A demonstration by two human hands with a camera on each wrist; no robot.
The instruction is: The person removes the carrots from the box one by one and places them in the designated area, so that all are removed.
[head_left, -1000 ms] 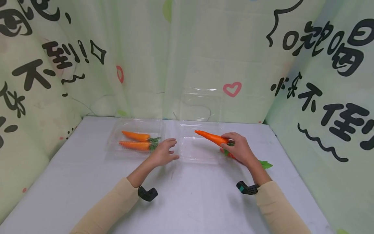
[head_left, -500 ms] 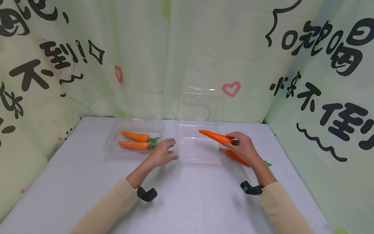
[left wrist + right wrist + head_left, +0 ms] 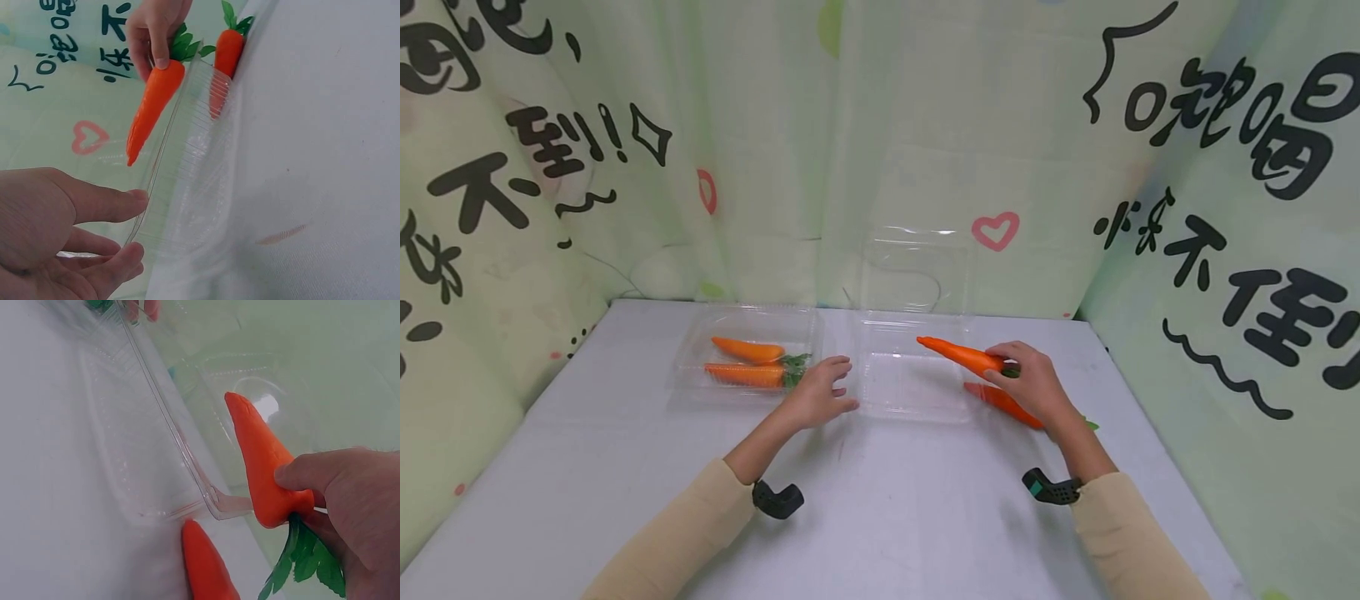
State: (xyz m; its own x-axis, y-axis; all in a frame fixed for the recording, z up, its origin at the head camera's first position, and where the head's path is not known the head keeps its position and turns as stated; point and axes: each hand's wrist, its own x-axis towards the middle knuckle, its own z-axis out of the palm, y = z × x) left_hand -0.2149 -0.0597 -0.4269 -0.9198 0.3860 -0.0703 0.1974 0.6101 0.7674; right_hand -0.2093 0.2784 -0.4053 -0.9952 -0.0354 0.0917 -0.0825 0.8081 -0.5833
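Look, the right hand bends over from its wrist, thumb and fingers clamped on a carrot near its leafy end, holding it aslant, tip leftward, above the clear box; a second carrot lies on the table below that hand, while the left hand reaches in, thumb and fingers apart, tips at the box's left rim

Behind my bare left hand and bare right hand I wear a plain, pale beige left sleeve and matching right sleeve, with a chunky, bent black left gadget and similar right gadget at the cuffs, the latter bearing a small teal patch.
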